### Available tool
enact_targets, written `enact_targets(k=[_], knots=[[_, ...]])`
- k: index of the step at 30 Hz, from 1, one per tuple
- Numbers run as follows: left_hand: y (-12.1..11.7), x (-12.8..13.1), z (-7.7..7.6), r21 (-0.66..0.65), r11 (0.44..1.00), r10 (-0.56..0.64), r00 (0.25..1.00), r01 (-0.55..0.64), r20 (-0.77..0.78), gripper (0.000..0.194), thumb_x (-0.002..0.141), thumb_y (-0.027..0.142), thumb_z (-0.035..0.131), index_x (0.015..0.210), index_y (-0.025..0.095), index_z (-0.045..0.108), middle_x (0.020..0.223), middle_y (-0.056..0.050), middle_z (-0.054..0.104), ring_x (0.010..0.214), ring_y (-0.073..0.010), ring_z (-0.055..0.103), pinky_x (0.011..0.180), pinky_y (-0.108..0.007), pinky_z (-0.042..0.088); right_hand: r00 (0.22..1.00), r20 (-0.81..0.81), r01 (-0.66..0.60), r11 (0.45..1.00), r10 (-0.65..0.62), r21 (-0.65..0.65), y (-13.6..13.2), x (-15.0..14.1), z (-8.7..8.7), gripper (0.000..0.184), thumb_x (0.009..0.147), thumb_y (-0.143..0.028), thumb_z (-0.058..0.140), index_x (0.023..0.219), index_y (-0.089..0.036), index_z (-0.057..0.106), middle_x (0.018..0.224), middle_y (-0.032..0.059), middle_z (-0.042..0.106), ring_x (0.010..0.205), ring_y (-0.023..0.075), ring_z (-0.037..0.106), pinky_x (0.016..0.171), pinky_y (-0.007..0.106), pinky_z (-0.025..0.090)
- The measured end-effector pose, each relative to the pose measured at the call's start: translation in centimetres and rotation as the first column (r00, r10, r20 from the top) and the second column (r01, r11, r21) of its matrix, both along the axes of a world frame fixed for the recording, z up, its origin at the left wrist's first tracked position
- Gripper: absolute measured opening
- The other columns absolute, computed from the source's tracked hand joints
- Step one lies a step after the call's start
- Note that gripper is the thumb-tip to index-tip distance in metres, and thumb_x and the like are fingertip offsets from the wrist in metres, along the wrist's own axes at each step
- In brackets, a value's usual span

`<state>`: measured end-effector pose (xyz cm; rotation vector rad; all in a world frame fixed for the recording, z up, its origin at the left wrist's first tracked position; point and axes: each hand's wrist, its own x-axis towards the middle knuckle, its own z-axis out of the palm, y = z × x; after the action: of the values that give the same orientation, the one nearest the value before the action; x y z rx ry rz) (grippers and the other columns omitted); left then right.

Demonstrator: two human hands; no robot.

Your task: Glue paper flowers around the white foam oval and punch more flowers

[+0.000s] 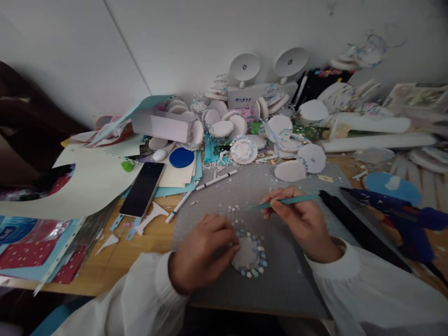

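A round white disc (247,254) edged with small white and blue stars lies on the grey cutting mat (217,294). My left hand (206,252) is at its left side, fingers curled and closed at the rim; they cover part of that edge. Between the thumb and fingers of my right hand (303,224) is a pair of teal tweezers (292,199), held nearly level above the mat. Their tips point left, towards loose little stars (235,208) beyond the disc. Whether the tips hold a star is too small to make out.
White discs (238,126) crowd the back, some trimmed with stars. A blue glue gun (402,214) and a black stick-like object (360,233) lie right. A phone (143,189), a white pen (217,180), a blue round lid (181,157) and paper sheets (84,177) lie left.
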<state>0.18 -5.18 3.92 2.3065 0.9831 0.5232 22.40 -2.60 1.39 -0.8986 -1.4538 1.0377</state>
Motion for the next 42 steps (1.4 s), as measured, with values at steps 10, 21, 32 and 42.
enact_targets(k=[10,21,32,42], knots=[[3.9,-0.1,-2.3,-0.048,0.970,-0.215,0.929,0.240,0.302,0.010,0.088,0.011,0.049,0.088,0.014,0.059,0.088,-0.010,0.061,0.085,-0.0182,0.054,0.079,-0.032,0.044,0.951,-0.291,-0.212,0.902,0.102,-0.377,0.0,0.2,-0.6,0.013,0.086,-0.029,0.062,0.081,-0.017,0.058,0.072,0.0008,0.059,0.056,0.0103,0.059,0.045,0.021,0.050],[4.0,-0.3,-2.9,-0.044,0.942,-0.294,0.883,0.332,0.364,0.009,0.086,0.009,0.050,0.090,0.014,0.057,0.086,-0.011,0.064,0.083,-0.0195,0.057,0.078,-0.035,0.043,0.908,-0.374,-0.368,0.791,0.191,-0.488,-0.7,-0.3,-0.9,0.015,0.087,-0.029,0.061,0.079,-0.017,0.056,0.074,0.0004,0.058,0.058,0.0084,0.058,0.045,0.017,0.048],[3.9,-0.2,-3.1,-0.013,0.947,-0.292,0.878,0.321,0.378,0.007,0.086,0.008,0.051,0.088,0.012,0.056,0.083,-0.011,0.064,0.081,-0.0195,0.058,0.075,-0.035,0.043,0.930,-0.317,-0.331,0.803,0.188,-0.496,-0.6,-0.5,-0.9,0.019,0.085,-0.032,0.063,0.077,-0.017,0.055,0.074,0.0007,0.057,0.057,0.0086,0.058,0.044,0.018,0.048],[3.9,-0.1,-3.1,0.003,0.948,-0.294,0.874,0.317,0.388,0.008,0.086,0.008,0.050,0.088,0.013,0.057,0.082,-0.011,0.064,0.079,-0.0195,0.058,0.074,-0.035,0.046,0.941,-0.277,-0.312,0.808,0.192,-0.500,-0.7,-0.6,-1.2,0.021,0.085,-0.034,0.063,0.077,-0.017,0.053,0.073,-0.0003,0.055,0.057,0.0083,0.057,0.044,0.018,0.047]])
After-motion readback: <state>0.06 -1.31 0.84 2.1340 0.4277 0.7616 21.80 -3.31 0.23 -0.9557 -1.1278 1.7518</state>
